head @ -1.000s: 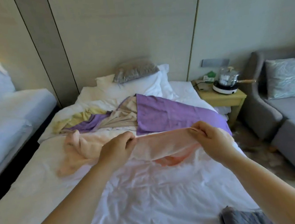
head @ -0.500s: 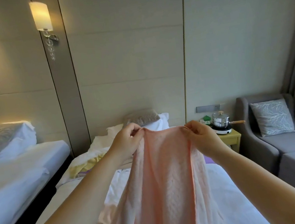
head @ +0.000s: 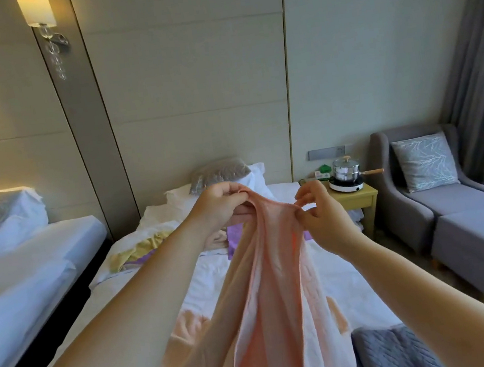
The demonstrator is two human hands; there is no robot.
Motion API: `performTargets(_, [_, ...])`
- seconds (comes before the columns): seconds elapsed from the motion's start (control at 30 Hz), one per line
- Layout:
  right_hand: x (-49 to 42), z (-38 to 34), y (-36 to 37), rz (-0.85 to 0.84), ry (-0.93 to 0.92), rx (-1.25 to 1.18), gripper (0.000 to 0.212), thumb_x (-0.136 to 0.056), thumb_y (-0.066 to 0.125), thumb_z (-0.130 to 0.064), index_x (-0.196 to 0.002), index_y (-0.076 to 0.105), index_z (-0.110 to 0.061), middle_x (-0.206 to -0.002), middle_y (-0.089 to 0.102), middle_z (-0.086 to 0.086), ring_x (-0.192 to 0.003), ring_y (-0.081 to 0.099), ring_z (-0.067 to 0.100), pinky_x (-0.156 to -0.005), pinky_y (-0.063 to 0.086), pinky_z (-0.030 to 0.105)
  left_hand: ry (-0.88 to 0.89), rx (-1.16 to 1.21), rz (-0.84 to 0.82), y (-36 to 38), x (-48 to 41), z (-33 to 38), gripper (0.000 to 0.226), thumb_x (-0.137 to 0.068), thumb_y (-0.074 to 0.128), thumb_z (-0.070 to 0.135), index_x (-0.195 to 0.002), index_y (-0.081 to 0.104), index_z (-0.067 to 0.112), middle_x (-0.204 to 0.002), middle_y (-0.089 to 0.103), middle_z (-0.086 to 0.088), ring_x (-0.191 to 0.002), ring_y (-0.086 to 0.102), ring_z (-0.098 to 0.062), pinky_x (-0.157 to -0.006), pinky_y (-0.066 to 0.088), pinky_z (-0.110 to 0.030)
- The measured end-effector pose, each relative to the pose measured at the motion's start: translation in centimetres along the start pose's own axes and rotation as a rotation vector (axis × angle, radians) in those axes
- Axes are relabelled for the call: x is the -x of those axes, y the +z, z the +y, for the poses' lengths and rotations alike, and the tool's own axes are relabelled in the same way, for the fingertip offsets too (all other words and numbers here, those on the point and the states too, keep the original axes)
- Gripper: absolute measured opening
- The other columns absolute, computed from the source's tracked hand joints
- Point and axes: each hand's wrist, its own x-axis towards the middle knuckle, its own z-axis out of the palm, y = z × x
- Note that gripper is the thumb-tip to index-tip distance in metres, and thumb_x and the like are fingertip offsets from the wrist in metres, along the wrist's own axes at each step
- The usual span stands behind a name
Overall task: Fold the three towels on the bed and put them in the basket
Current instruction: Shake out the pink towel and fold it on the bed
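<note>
- I saw a white-sheeted bed (head: 333,267) running away from me toward a pale panelled wall (head: 197,96), with white pillows and a grey patterned cushion (head: 217,172) at its head.
- A second white bed (head: 28,263) stood to the left under a lit wall lamp (head: 36,10); a small yellow wooden bedside surface (head: 358,198) stood to the right, carrying a steel lidded pot (head: 346,168) on a white round hotplate, beside a grey upholstered armchair (head: 454,200) and grey curtain (head: 478,56).
- A crumpled yellow towel (head: 141,248) and a purple towel (head: 235,235) lay on the bed behind my hands.
- A grey quilted fabric item (head: 392,352) sat at the lower right; I could not tell whether it was the basket.
- My left hand (head: 216,208) and right hand (head: 324,221) each had a grip pinched on the top edge of the long pink knitted towel (head: 270,303), which hung down onto the bed.
- Compared with half a second earlier, the hands had drawn closer together and the towel hung narrower, bunched into folds.
</note>
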Motion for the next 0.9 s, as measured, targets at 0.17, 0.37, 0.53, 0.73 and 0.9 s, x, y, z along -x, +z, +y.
performTargets(0.17, [1.4, -0.6, 0.2, 0.048, -0.247, 0.267, 0.028, -0.09, 0.044, -0.001, -0.094, 0.062, -0.021, -0.107, 0.054, -0.006, -0.08, 0.058, 0.016, -0.067, 0.051, 0.038, 0.149, -0.013, 0.04, 1.3, -1.0, 2.1, 0.013, -0.094, 0.055, 0.003, -0.106, 0.057, 0.0, -0.087, 0.066, -0.008, -0.06, 0.069, -0.006, -0.063, 0.058, -0.019])
performTargets(0.37, [0.4, -2.3, 0.3, 0.129, -0.295, 0.441, 0.02, -0.089, 0.057, -0.032, -0.101, 0.072, -0.025, -0.114, 0.057, -0.006, -0.098, 0.056, 0.019, -0.07, 0.046, 0.03, 0.295, 0.007, 0.093, 2.3, -1.8, 6.2, 0.013, -0.094, 0.055, 0.003, -0.105, 0.058, -0.003, -0.085, 0.067, -0.007, -0.065, 0.07, -0.007, -0.068, 0.058, -0.02])
performTargets(0.53, [-1.1, -3.7, 0.9, 0.118, -0.185, 0.499, 0.033, -0.078, 0.064, -0.055, -0.087, 0.071, -0.024, -0.116, 0.053, -0.003, -0.101, 0.053, 0.024, -0.084, 0.045, 0.034, 0.375, 0.054, 0.169, 2.3, -2.5, 8.9, 0.004, -0.093, 0.057, 0.004, -0.096, 0.06, 0.004, -0.087, 0.069, -0.008, -0.075, 0.072, -0.012, -0.072, 0.058, -0.024])
performTargets(0.73, [-1.2, -3.3, 2.2, 0.026, -0.144, 0.395, 0.021, -0.088, 0.06, -0.025, -0.087, 0.07, -0.007, -0.097, 0.05, 0.004, -0.085, 0.055, 0.026, -0.071, 0.047, 0.035, 0.44, 0.015, 0.296, 0.7, -2.3, 9.1, 0.009, -0.092, 0.057, 0.002, -0.087, 0.061, 0.008, -0.081, 0.07, -0.006, -0.071, 0.072, -0.012, -0.07, 0.06, -0.026])
performTargets(0.9, [-1.4, -3.1, 0.3, -0.01, -0.032, -0.038, 0.014, -0.091, 0.057, -0.014, -0.085, 0.066, -0.005, -0.076, 0.059, 0.014, -0.065, 0.05, 0.019, -0.059, 0.042, 0.031, 0.392, -0.192, 0.496, -3.4, -2.7, 7.6, 0.006, -0.092, 0.059, 0.008, -0.094, 0.062, 0.004, -0.088, 0.069, -0.013, -0.073, 0.071, -0.014, -0.073, 0.059, -0.03])
